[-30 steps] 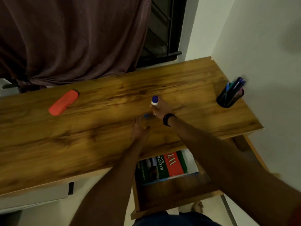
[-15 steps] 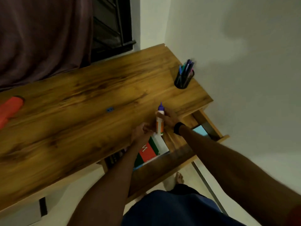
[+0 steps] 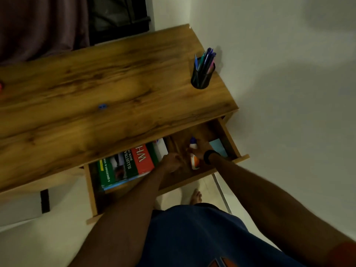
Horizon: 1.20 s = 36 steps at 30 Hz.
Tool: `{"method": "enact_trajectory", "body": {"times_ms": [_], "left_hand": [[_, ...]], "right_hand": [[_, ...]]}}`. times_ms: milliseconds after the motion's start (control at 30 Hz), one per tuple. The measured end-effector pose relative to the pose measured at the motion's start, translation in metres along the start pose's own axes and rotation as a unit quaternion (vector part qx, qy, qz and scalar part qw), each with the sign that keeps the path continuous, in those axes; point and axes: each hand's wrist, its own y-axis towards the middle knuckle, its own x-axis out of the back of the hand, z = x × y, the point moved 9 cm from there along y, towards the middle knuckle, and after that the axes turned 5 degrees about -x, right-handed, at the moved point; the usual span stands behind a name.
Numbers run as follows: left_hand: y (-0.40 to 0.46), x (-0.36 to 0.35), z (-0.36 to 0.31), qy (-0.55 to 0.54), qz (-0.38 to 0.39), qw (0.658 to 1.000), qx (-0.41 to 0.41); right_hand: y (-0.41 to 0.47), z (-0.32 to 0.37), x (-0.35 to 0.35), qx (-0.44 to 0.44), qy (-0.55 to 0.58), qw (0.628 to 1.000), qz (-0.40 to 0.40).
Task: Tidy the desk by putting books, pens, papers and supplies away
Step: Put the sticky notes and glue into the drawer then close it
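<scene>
Wore a dark blue garment [image 3: 202,237] nearest the lens, with an orange patch at its lower edge. Stood with one bare foot [image 3: 196,196] on the pale floor just past it. Reached both forearms forward and down into an open wooden drawer [image 3: 92,189] pulled out from under the desk [image 3: 115,83].

Gripped a glue bottle [image 3: 194,160] in the right hand [image 3: 200,151], fingers curled round its white middle, blue cap pointing away and orange base pointing back toward the body. Held that bottle low inside the drawer's right part, above its wooden floor; could not tell whether touching the bottom or not. Wore a black wristband [image 3: 209,156] on that wrist.

Kept the left hand [image 3: 170,162] just beside the bottle, knuckles up and fingers bent, too blurred to tell whether grasping anything.

Saw a stack of books [image 3: 134,162] lying flat in the drawer's left part, green and red cover uppermost, and a light blue sheet [image 3: 218,148] against the right wall.

Farther off, on the desktop, noted a small blue object [image 3: 102,106] lying alone near the middle, well apart from a black pen holder [image 3: 202,78] at the far right corner, filled with pens [image 3: 207,56]. Glimpsed a sliver of something red [image 3: 1,86] at the left edge.

Beyond, faced a dark curtain [image 3: 38,26], a window [image 3: 117,16] and a pale wall [image 3: 289,74].
</scene>
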Motion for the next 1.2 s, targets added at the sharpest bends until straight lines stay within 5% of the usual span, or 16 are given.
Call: {"method": "enact_trajectory", "body": {"times_ms": [367, 633, 800, 933, 1200], "left_hand": [[-0.015, -0.01, -0.013, 0.016, -0.086, 0.996, 0.021], [-0.026, 0.011, -0.023, 0.013, -0.153, 0.988, 0.005], [-0.035, 0.03, -0.035, 0.023, -0.199, 0.98, -0.016], [-0.051, 0.056, -0.054, 0.035, -0.217, 0.975, -0.04], [-0.103, 0.143, -0.045, 0.078, -0.342, 0.936, -0.034]], "right_hand": [[0.009, -0.004, -0.009, 0.108, -0.211, 0.971, -0.01], [-0.001, -0.009, 0.001, 0.116, -0.172, 0.974, -0.086], [-0.027, 0.042, 0.019, 0.264, -0.115, 0.947, -0.143], [-0.05, 0.097, 0.028, 0.346, -0.08, 0.928, -0.113], [-0.049, 0.191, -0.002, 0.385, -0.132, 0.913, -0.025]]}}
